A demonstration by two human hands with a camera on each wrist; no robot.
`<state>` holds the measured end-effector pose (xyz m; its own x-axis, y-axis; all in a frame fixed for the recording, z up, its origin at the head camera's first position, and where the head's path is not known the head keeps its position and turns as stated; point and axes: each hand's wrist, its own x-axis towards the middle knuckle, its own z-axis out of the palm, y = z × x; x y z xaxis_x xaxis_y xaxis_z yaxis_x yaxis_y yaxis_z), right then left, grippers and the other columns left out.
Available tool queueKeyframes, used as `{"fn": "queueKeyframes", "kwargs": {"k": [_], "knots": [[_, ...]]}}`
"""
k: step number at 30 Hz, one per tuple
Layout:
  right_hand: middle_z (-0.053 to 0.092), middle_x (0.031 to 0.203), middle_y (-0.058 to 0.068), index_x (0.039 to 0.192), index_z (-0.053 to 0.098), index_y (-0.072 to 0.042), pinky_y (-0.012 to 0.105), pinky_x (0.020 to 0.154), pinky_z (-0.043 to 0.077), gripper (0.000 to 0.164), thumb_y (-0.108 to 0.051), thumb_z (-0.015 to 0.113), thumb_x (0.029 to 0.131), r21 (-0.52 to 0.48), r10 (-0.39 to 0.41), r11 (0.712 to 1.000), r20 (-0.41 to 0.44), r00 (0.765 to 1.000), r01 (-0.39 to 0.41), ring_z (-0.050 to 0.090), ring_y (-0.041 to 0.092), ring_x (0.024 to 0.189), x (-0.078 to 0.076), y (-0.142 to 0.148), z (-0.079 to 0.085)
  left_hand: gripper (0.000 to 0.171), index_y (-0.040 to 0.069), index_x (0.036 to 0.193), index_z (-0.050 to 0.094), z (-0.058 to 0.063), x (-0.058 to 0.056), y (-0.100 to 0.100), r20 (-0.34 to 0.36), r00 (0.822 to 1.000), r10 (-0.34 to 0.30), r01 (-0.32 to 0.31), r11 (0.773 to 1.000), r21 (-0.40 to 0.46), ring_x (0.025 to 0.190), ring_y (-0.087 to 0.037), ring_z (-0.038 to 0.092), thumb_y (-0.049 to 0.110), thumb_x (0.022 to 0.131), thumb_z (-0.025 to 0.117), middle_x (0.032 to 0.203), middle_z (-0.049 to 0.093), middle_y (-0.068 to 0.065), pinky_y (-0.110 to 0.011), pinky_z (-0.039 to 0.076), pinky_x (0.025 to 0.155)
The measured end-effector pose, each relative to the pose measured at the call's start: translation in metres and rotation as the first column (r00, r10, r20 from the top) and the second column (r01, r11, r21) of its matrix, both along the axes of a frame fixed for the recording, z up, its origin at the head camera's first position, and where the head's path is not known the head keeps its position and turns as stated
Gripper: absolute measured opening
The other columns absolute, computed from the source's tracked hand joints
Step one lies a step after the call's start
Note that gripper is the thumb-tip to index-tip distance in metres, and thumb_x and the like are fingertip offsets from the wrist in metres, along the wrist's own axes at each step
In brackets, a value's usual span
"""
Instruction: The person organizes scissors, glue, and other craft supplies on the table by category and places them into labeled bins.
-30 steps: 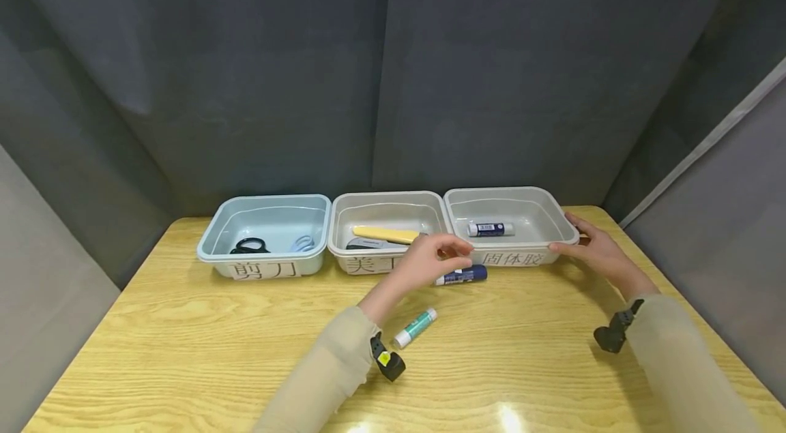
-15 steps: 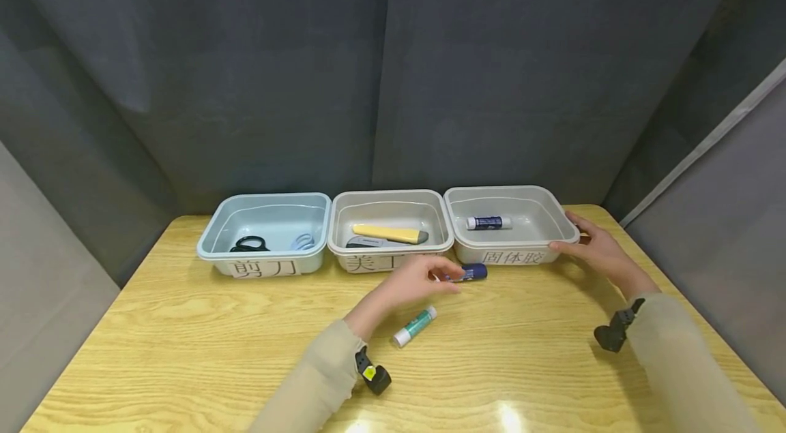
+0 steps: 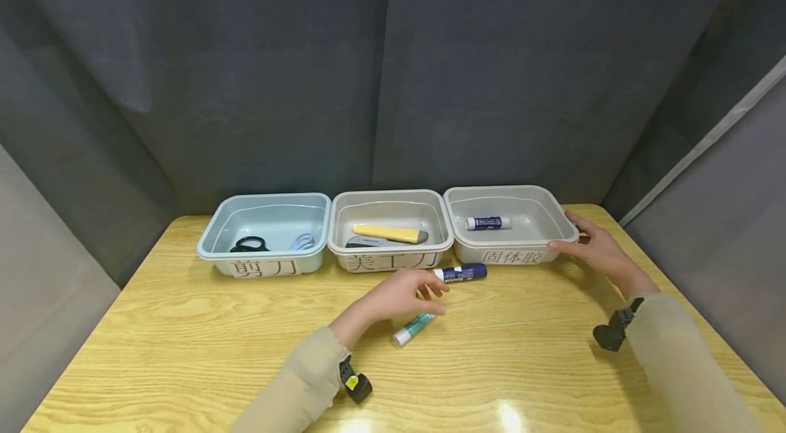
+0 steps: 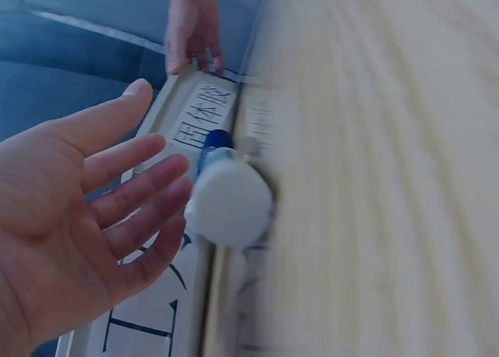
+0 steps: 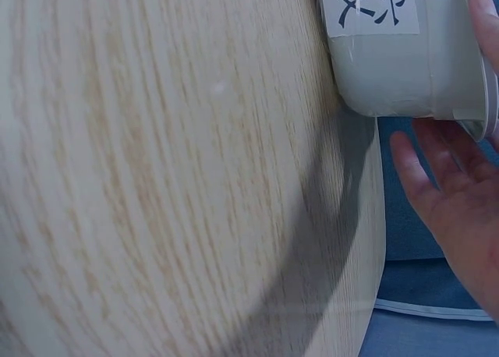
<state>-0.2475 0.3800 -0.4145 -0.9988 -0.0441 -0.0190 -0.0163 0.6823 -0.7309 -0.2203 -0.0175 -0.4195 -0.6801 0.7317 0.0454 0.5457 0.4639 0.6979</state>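
My left hand (image 3: 402, 295) is over the table with relaxed fingers, holding nothing. It overlaps the upper end of a green-and-white glue stick (image 3: 410, 332) lying on the wood. In the left wrist view that stick's white end (image 4: 231, 204) shows beyond the fingers. Just past the fingertips, a dark blue glue stick (image 3: 464, 273) lies before the bins. My right hand (image 3: 604, 259) holds the right corner of a pale grey plastic bin (image 3: 468, 254), thumb on the rim and fingers at its side. Inside that bin lies another blue-and-white glue stick (image 3: 488, 223).
A middle bin (image 3: 445, 257) contains a yellow utility knife (image 3: 387, 234) and a grey one (image 3: 367, 243). The light blue bin (image 3: 205, 250) on the left has black-handled scissors (image 3: 250, 244) and light blue scissors handles (image 3: 303, 242). Dark curtains (image 3: 295, 78) stand behind the table.
My left hand has drawn back from the grey bin's front, down and left past the dark blue glue stick to the green one. The right hand stays on the bin's corner.
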Motion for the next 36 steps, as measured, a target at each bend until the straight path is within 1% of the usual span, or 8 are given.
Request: {"fn": "queueKeyframes", "kwargs": {"k": [5, 9, 12, 16, 21, 27, 31, 36], "knots": [[0.023, 0.145, 0.026, 0.146, 0.004, -0.006, 0.045, 0.089, 0.039, 0.09, -0.039, 0.061, 0.085, 0.0, 0.007, 1.0, 0.003, 1.0, -0.007, 0.043, 0.037, 0.112, 0.003, -0.002, 0.002, 0.04, 0.016, 0.113, 0.062, -0.006, 0.005, -0.004, 0.011, 1.0, 0.009, -0.008, 0.999, -0.042, 0.083, -0.002, 0.059, 0.034, 0.078, 0.071, 0.103, 0.064, 0.002, -0.017, 0.045, 0.074], [0.023, 0.145, 0.025, 0.146, 0.004, -0.006, 0.044, 0.09, 0.039, 0.089, -0.039, 0.06, 0.086, -0.006, 0.01, 1.0, 0.002, 1.0, -0.01, 0.043, 0.036, 0.114, 0.005, -0.002, 0.003, 0.042, 0.013, 0.114, 0.062, -0.007, 0.006, -0.007, 0.025, 1.0, 0.003, -0.002, 0.999, -0.034, 0.082, -0.005, 0.059, 0.031, 0.077, 0.072, 0.097, 0.064, 0.001, -0.017, 0.045, 0.075], [0.022, 0.145, 0.026, 0.146, 0.003, -0.007, 0.05, 0.092, 0.037, 0.09, -0.039, 0.061, 0.086, -0.019, 0.011, 1.0, 0.003, 1.0, -0.011, 0.042, 0.039, 0.115, 0.006, -0.002, 0.002, 0.043, 0.012, 0.114, 0.062, -0.007, 0.008, -0.01, 0.047, 0.999, 0.001, 0.001, 0.999, -0.036, 0.079, -0.005, 0.058, 0.028, 0.076, 0.074, 0.091, 0.063, 0.003, -0.017, 0.045, 0.073], [0.02, 0.146, 0.027, 0.146, 0.002, -0.007, 0.056, 0.094, 0.034, 0.091, -0.039, 0.061, 0.085, -0.033, 0.009, 0.999, 0.01, 1.0, -0.008, 0.04, 0.041, 0.116, 0.005, -0.002, 0.002, 0.047, 0.011, 0.116, 0.06, -0.007, 0.011, -0.012, 0.068, 0.998, 0.012, -0.006, 0.997, -0.074, 0.074, -0.003, 0.055, 0.027, 0.075, 0.074, 0.087, 0.061, 0.005, -0.017, 0.044, 0.069], [0.02, 0.146, 0.026, 0.146, 0.003, -0.007, 0.055, 0.094, 0.034, 0.091, -0.04, 0.062, 0.085, -0.041, 0.005, 0.999, 0.016, 1.0, -0.005, 0.04, 0.041, 0.116, 0.005, -0.002, 0.001, 0.049, 0.013, 0.116, 0.06, -0.007, 0.014, -0.014, 0.06, 0.998, 0.006, 0.002, 0.99, -0.142, 0.079, -0.004, 0.054, 0.027, 0.072, 0.077, 0.089, 0.06, 0.005, -0.017, 0.043, 0.071], [0.022, 0.145, 0.026, 0.146, 0.003, -0.007, 0.052, 0.092, 0.037, 0.091, -0.04, 0.062, 0.085, -0.029, 0.005, 1.0, 0.01, 1.0, -0.004, 0.042, 0.039, 0.115, 0.004, -0.001, 0.002, 0.053, 0.015, 0.118, 0.058, -0.007, 0.015, -0.015, 0.034, 0.999, -0.041, 0.046, 0.981, -0.191, 0.082, -0.005, 0.054, 0.024, 0.07, 0.079, 0.095, 0.058, 0.003, -0.016, 0.043, 0.072], [0.022, 0.145, 0.026, 0.146, 0.003, -0.006, 0.049, 0.091, 0.038, 0.09, -0.039, 0.061, 0.085, -0.023, 0.007, 1.0, 0.004, 1.0, -0.007, 0.042, 0.038, 0.114, 0.003, -0.001, 0.002, 0.052, 0.016, 0.119, 0.057, -0.008, 0.014, -0.015, 0.013, 0.998, -0.062, 0.063, 0.976, -0.21, 0.08, -0.005, 0.052, 0.02, 0.072, 0.078, 0.097, 0.057, 0.002, -0.015, 0.042, 0.07], [0.022, 0.145, 0.026, 0.146, 0.003, -0.007, 0.052, 0.092, 0.036, 0.09, -0.039, 0.061, 0.085, -0.029, 0.009, 1.0, 0.004, 1.0, -0.009, 0.042, 0.039, 0.114, 0.003, -0.001, 0.002, 0.05, 0.014, 0.119, 0.058, -0.009, 0.013, -0.015, -0.005, 0.998, -0.069, 0.066, 0.977, -0.202, 0.077, -0.004, 0.051, 0.016, 0.073, 0.076, 0.093, 0.058, 0.004, -0.015, 0.042, 0.069]]}}
